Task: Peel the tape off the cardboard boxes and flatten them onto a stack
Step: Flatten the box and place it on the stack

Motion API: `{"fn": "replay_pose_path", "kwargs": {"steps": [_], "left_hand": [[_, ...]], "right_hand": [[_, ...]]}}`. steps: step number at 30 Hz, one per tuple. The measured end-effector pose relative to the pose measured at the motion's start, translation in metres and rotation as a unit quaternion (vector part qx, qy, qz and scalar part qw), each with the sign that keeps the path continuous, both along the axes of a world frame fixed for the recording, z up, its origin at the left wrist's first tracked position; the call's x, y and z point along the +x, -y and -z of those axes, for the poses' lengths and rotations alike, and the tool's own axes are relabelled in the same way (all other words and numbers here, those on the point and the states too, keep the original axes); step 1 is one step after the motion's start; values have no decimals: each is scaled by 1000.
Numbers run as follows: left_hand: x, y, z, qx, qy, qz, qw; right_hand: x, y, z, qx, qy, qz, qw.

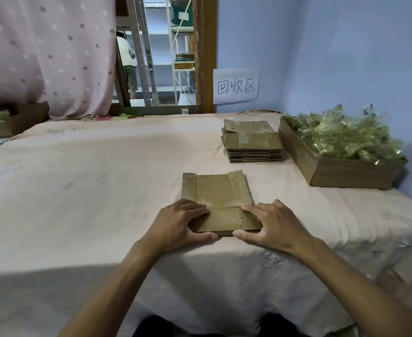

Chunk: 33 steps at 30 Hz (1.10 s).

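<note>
Where a pale pink cloth covers the table (102, 178), its bare middle and left side take up most of the view. A pink spotted curtain (49, 52) hangs over the far left corner, and a blue wall (346, 57) stands behind the far edge and along the right edge.

By the right edge, toward the far right corner, sits an open cardboard tray (346, 176) heaped with crumpled clear tape (341, 137). Just beside its left wall, near the far edge, is a neat stack (253, 144) of flattened cardboard boxes. Part of another brown box (5, 122) shows at the far left corner, under the curtain.

Between the stack and the near edge, a little right of the middle, a single flattened box (217, 198) lies flat on the cloth, well apart from the stack, with strips of tape running along its length.

The left hand (183, 222) rests on the near left corner of that box, fingers laid fairly straight on top and the thumb against its near edge. The right hand (273, 224) mirrors it on the near right corner, fingers spread flat on the cardboard and the thumb at the near edge. Both hands press rather than wrap round it.

A white paper sign (235, 86) with handwritten characters is stuck on the wall above the stack. Through the opening beside the curtain, a person (127, 62) stands among metal shelves.
</note>
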State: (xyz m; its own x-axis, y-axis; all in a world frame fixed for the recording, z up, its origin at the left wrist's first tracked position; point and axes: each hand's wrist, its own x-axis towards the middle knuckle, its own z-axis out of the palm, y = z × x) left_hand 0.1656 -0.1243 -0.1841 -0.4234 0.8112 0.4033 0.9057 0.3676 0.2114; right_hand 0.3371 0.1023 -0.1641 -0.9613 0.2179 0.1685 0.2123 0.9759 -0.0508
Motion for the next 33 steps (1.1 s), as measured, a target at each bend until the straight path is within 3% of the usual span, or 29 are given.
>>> {"fn": "replay_pose_path", "kwargs": {"steps": [6,11,19,22,26,33], "left_hand": [[2,-4,-1,-2,-48,-6,999],[7,-3,1,9,-24,-23,999],[7,-2,10,82,66,-32,994],[6,-3,14,114,62,-64,989],[7,-7,18,79,98,-151,981],[16,-8,15,103,92,-168,976]], "right_hand": [[-23,-7,-14,-256,-44,90,961],[-42,-8,-12,-323,-45,109,939],[-38,0,0,-213,-57,107,969],[-34,3,3,-196,-75,99,973],[-30,5,10,-182,-99,99,973],[-25,12,17,-167,-130,106,971]]}}
